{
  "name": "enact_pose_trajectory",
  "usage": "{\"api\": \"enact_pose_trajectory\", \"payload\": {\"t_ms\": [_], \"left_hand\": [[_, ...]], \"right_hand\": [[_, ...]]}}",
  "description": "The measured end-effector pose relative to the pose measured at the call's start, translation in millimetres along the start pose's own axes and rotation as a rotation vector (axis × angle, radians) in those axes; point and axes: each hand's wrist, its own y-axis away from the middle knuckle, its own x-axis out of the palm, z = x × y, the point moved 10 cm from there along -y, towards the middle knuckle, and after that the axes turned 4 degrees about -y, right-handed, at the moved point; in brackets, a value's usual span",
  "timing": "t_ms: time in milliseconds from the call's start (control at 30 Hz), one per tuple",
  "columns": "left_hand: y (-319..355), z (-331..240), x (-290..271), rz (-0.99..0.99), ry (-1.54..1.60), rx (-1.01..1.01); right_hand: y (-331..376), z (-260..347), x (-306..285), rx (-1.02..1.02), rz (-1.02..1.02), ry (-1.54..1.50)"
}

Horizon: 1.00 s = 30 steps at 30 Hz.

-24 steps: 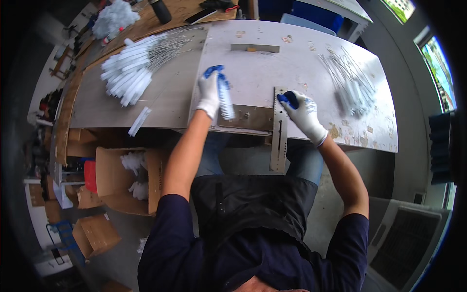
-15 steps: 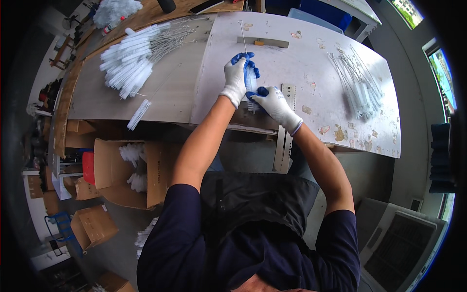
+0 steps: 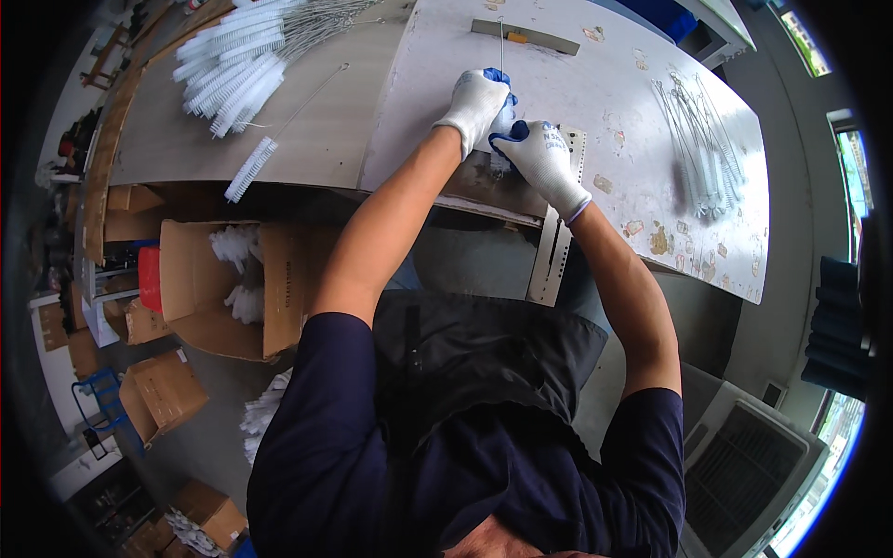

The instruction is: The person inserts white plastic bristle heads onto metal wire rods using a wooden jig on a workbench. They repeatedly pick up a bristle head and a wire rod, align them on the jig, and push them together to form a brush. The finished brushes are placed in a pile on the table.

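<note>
both gloved hands, left hand [image 3: 476, 104] and right hand [image 3: 541, 160], seemingly pinch one wire brush [image 3: 502, 65] on the table [image 3: 614, 102].

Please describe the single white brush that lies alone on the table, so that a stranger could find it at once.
Start at the brown table top left of the pale work board. Below the big heap of white brushes lies the lone brush, slanting, its bristle end toward the table's near edge. Unlike its neighbours, it lies alone, apart from the heap.
</note>
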Motion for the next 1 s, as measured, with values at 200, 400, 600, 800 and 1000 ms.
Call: {"api": "enact_pose_trajectory", "payload": {"t_ms": [200, 400, 600, 800, 1000], "left_hand": [[-2, 5, 6, 0.071, 0.323, -0.077], [-19, 20, 12, 0.225, 0.489, -0.091], [-15, 31, 18, 0.255, 0.656, -0.12], [-20, 38, 18, 0.32, 0.679, -0.075], [-6, 31, 21, 0.385, 0.619, -0.039]], "right_hand": [[-2, -2, -5, 0.018, -0.038, -0.114], [-5, 0, -2, 0.003, -0.047, -0.08], [-7, 1, -2, -0.022, -0.011, -0.046], [-8, -3, 3, -0.041, 0.009, -0.046], [0, 2, 4, -0.073, 0.006, 0.0]]}}
